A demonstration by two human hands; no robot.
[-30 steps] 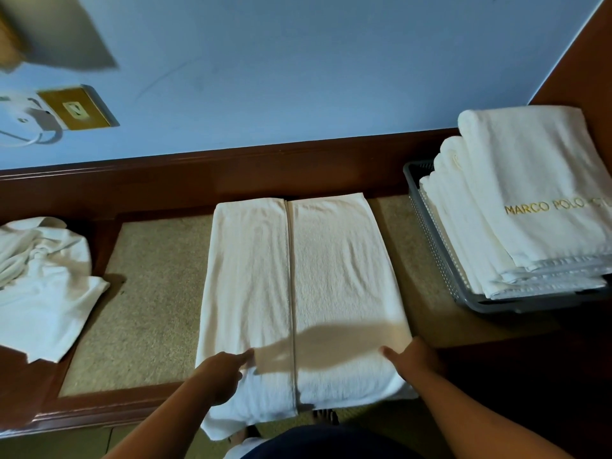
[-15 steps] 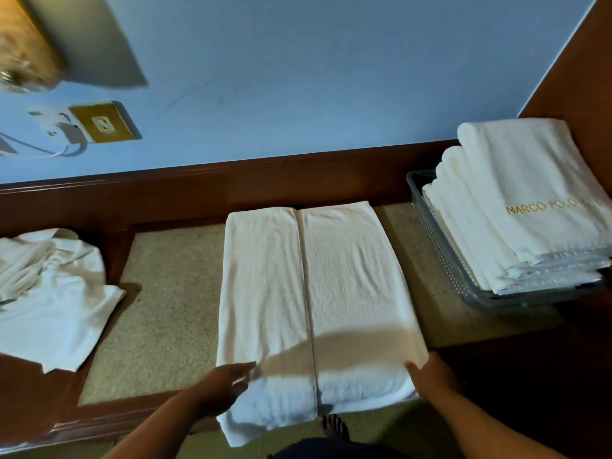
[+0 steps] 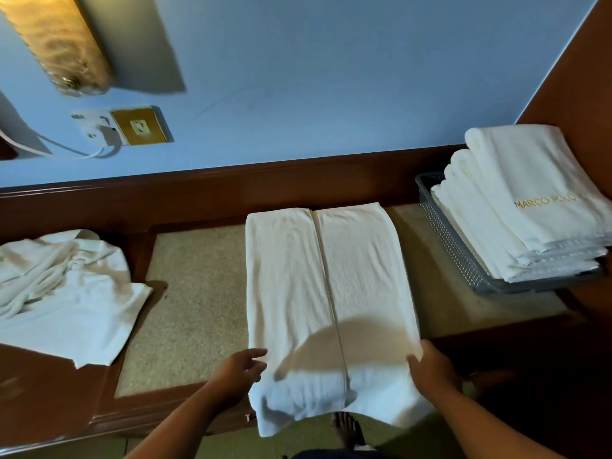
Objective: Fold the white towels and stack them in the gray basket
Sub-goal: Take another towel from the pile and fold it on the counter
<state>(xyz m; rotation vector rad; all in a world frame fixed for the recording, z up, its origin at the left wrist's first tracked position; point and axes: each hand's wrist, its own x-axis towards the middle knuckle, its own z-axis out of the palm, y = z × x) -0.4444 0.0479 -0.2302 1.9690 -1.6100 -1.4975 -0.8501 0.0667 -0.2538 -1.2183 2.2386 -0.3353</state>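
**Half-folded towel at the counter's front edge, both hands on it**

A pale blue painted wall (image 3: 331, 77) fills the upper part of the view. Below it runs a dark reddish-brown wooden counter (image 3: 49, 385) with a beige speckled inset panel (image 3: 198, 309).

A long white terry towel (image 3: 318, 276) lies down the middle of the counter. It is folded lengthwise so that its two hemmed sides meet in a seam along its centre. Its far end lies near the back edge and its near end hangs over the front edge.

A crumpled heap of white towels (image 3: 66, 293) sits at the counter's left end. A stack of folded white towels with gold lettering (image 3: 530, 193) rises above the rim of a gray perforated plastic basket (image 3: 447, 233) at the back right corner.

On the wall are a lit amber tubular lamp (image 3: 63, 44) and a brass socket plate (image 3: 142, 125) beside a white plug.

The left hand (image 3: 240, 369) reaches the long towel's left side near the front edge. Its fingers are loosely straight and slightly apart, with the tips at the cloth. The right hand (image 3: 430, 366) holds the towel's right side. Its thumb lies on top and its fingers go under the edge, pinching it.

A bare foot (image 3: 347, 429) shows below the hanging end.
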